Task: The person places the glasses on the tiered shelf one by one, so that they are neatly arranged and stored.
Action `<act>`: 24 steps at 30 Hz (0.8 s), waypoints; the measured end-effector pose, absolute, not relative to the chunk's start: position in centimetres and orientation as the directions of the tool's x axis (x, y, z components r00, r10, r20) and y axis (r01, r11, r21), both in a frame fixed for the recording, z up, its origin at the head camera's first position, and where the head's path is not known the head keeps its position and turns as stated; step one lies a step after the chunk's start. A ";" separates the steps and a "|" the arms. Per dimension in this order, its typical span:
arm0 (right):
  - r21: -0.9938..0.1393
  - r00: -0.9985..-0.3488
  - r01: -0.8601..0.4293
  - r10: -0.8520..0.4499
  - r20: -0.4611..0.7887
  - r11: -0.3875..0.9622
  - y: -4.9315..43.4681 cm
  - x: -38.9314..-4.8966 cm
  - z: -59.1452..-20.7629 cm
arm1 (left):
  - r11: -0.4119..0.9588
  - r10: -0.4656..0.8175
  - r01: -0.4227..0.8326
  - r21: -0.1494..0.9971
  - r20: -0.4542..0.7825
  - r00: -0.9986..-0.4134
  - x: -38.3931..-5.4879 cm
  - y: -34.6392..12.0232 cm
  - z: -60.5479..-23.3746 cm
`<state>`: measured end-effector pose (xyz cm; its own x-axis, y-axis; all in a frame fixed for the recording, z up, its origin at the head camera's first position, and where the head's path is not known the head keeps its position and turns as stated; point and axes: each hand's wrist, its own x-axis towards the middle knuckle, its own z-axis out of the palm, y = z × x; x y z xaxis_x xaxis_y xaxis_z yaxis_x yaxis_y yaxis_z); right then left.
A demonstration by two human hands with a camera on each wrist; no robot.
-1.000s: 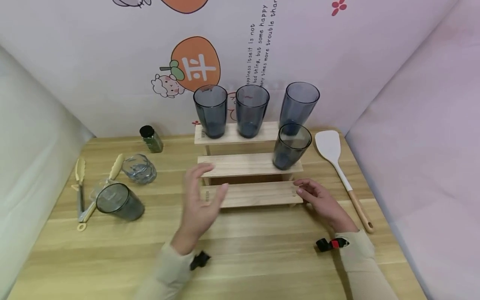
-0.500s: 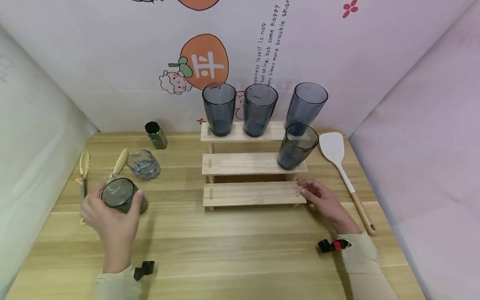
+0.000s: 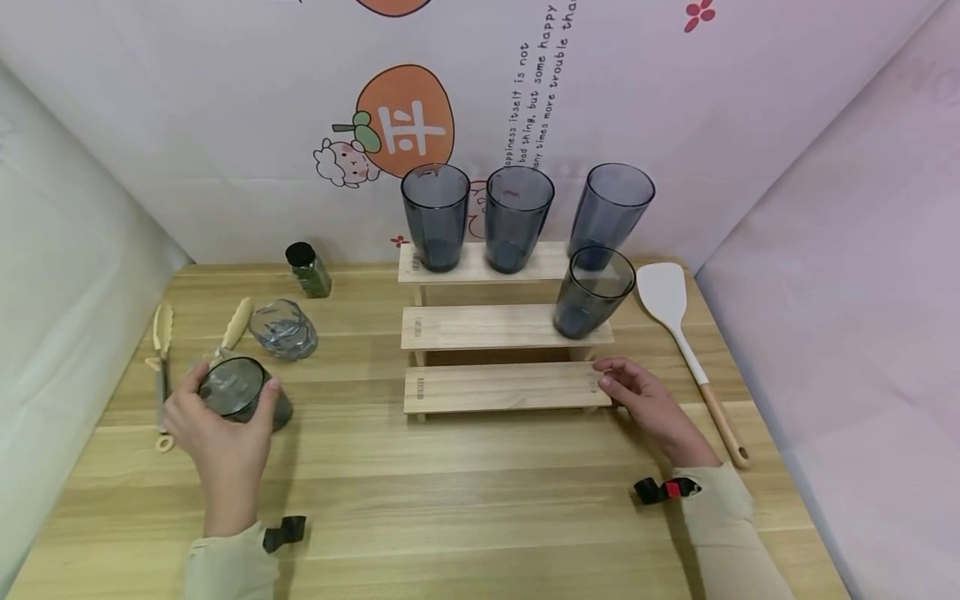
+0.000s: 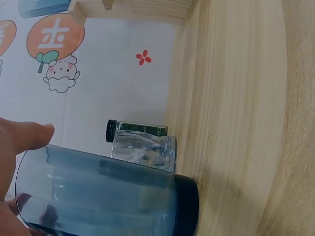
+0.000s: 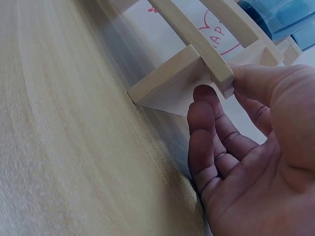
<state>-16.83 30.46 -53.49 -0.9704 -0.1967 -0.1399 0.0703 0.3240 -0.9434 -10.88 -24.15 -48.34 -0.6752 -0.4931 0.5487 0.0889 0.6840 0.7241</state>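
My left hand (image 3: 225,446) grips a smoky grey-blue drinking glass (image 3: 238,392) near its rim, thumb on one side and fingers on the other. In the left wrist view the glass (image 4: 113,191) has its thick dark base at the tabletop; whether it touches cannot be told. At the right end of a three-step wooden rack (image 3: 502,387), my right hand (image 3: 652,408) holds the lowest board. The right wrist view shows the thumb against the board's end (image 5: 224,81) and curled fingers below it. Three similar glasses stand on the top step, and another glass (image 3: 594,293) on the middle step's right.
A clear small glass (image 3: 283,330) and a black-capped spice jar (image 3: 308,270) stand behind the left hand. Tongs (image 3: 162,375) lie at the far left, partly hidden by hand and glass. Right of the rack lies a white spatula (image 3: 663,296) with a wooden handle.
My left hand has swung left from beside the rack to the glass and taken hold of it. The right hand stays at the rack's lowest board.
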 end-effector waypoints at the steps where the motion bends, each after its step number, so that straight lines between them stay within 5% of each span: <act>1: -0.944 -0.970 0.068 -0.198 -0.138 0.323 30.5 -16.8 -53.5 | 0.676 -0.492 0.093 0.731 0.542 -0.681 -10.8 -24.2 -48.3; 7: -0.945 -0.972 0.066 -0.194 -0.134 0.321 30.4 -16.8 -53.4 | 0.594 -0.479 0.117 0.796 0.467 -0.743 -10.5 -24.1 -48.3; 12: -0.944 -0.972 0.065 -0.192 -0.133 0.324 30.4 -16.7 -53.4 | 0.362 -0.513 0.157 0.919 0.337 -0.789 -10.5 -23.9 -48.0; 18: -0.946 -0.972 0.058 -0.199 -0.127 0.319 30.5 -16.7 -53.5 | 0.038 -0.588 0.163 0.986 0.154 -0.794 -10.7 -23.7 -48.1; 24: -0.949 -0.971 0.055 -0.206 -0.124 0.312 30.5 -16.8 -53.5 | -0.012 -0.620 0.192 0.981 0.143 -0.771 -11.1 -23.5 -49.0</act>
